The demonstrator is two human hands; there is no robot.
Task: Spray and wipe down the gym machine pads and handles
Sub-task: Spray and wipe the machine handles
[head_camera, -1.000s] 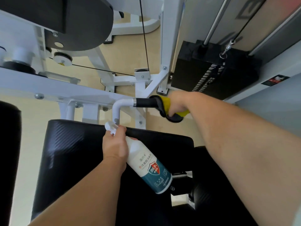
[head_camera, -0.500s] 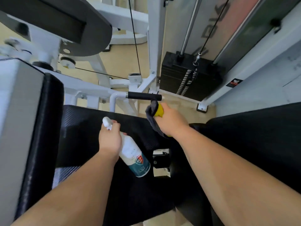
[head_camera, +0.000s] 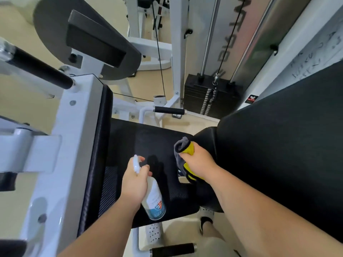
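Note:
My left hand (head_camera: 134, 182) grips a white spray bottle (head_camera: 153, 199) with a teal label, nozzle pointing up and away, above the black seat pad (head_camera: 154, 143). A grey and yellow cloth (head_camera: 182, 148) is bunched in my right hand (head_camera: 198, 162), held over the seat's right edge beside the large black back pad (head_camera: 278, 145). The far black handle (head_camera: 169, 110) on its white tube stands apart from both hands. A second black handle (head_camera: 172, 249) shows at the bottom. At upper left is a long black grip (head_camera: 40, 69).
A black upright pad edge (head_camera: 94, 154) on a white frame (head_camera: 70, 145) rises at the left. The weight stack (head_camera: 207, 97) with guide rods and cable stands behind. My foot (head_camera: 205, 223) is on the beige floor below the seat.
My right hand has come off the far handle and drawn back with the cloth to the seat's right edge. The view has pulled back and up; the bottle has stayed in my left hand.

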